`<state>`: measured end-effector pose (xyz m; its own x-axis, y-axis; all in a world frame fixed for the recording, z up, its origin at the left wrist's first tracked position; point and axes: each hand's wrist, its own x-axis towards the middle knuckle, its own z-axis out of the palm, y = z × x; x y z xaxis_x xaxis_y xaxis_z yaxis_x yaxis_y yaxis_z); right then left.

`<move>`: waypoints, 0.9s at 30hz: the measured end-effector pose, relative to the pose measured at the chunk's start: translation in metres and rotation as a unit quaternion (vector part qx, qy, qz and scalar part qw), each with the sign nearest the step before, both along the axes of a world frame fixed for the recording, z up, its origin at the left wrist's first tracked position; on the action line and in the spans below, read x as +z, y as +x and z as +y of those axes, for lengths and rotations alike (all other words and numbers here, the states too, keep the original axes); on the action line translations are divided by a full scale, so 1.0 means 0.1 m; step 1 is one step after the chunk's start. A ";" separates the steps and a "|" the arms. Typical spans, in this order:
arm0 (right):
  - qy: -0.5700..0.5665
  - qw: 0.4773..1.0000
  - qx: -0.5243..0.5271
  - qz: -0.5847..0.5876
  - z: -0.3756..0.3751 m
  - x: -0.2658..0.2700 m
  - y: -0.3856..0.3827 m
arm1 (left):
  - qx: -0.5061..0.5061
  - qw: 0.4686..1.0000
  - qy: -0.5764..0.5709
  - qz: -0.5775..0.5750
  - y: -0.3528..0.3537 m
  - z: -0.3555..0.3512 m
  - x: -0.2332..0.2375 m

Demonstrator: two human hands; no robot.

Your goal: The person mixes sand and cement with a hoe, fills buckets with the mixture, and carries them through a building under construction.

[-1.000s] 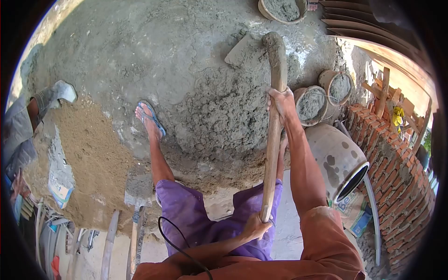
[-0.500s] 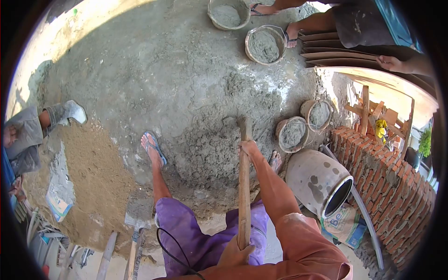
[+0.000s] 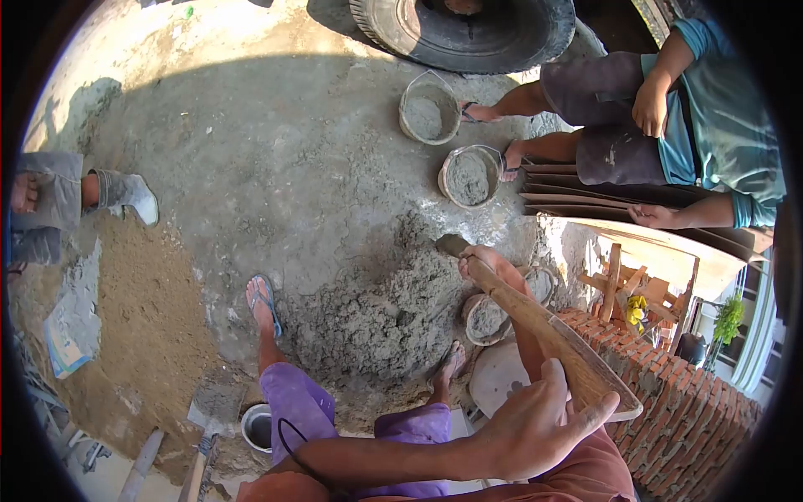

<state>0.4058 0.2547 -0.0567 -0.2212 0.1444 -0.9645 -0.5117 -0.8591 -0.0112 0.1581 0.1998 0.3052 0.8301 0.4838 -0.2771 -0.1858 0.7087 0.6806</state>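
My right hand (image 3: pixel 493 266) is wrapped round the lower wooden shaft of a shovel (image 3: pixel 535 314), close to its mortar-coated socket. My left hand (image 3: pixel 535 427) grips the upper end, by the broad wooden handle piece at lower right. The shovel slants from there up and left to a pile of wet grey mortar (image 3: pixel 381 322). Its blade cannot be made out. My sandalled feet stand on either side of the pile. Two mortar buckets (image 3: pixel 485 321) sit just beyond the shaft, which partly covers them.
Two more filled buckets, one a mortar bucket (image 3: pixel 468 177), stand near a co-worker's feet beneath a big tyre (image 3: pixel 493 42). Another person's boot (image 3: pixel 125 194) is at left by sand (image 3: pixel 150 309). A second shovel (image 3: pixel 219 402) lies lower left; a brick stack (image 3: pixel 669 376) is right.
The shovel has swung from nearly upright in view to a slant, its upper end now right. My left hand moved right and up with it. The view shifted, bringing in the tyre and co-worker's torso.
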 end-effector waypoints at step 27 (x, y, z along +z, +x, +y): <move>0.450 0.783 -0.171 -0.393 1.08 0.99 -1.20 | 0.065 0.762 0.219 0.605 -1.43 -1.17 -3.40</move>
